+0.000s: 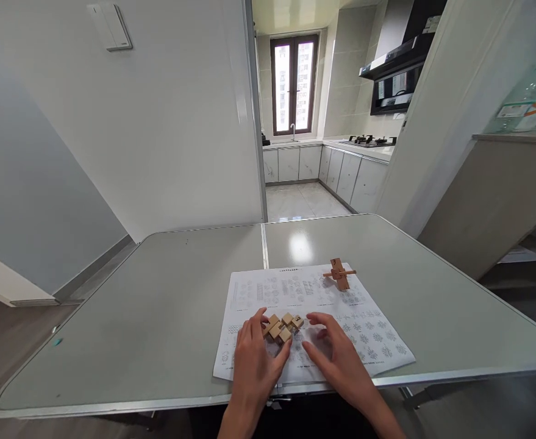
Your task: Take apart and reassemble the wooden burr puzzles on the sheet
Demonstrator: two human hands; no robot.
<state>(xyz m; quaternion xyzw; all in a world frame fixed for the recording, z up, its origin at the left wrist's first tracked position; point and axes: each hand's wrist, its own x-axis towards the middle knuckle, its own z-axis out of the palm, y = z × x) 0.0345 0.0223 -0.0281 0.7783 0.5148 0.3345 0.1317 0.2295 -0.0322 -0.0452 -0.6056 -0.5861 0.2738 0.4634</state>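
A cluster of small light wooden puzzle blocks (282,327) lies on a printed instruction sheet (368,329) near the table's front edge. My left hand (253,360) curls round the cluster's left side, thumb and fingertips touching the blocks. My right hand (336,353) rests just to the right of the blocks, fingers spread and slightly bent, holding nothing. A second wooden puzzle piece (339,273), cross-shaped with a thin stick through it, lies at the sheet's far right corner, out of reach of both hands.
The grey-green folding table (158,323) has a metal rim and a seam down its middle. A white wall stands behind on the left, a kitchen doorway (295,183) straight ahead, and a counter (500,195) with plastic bottles on the right.
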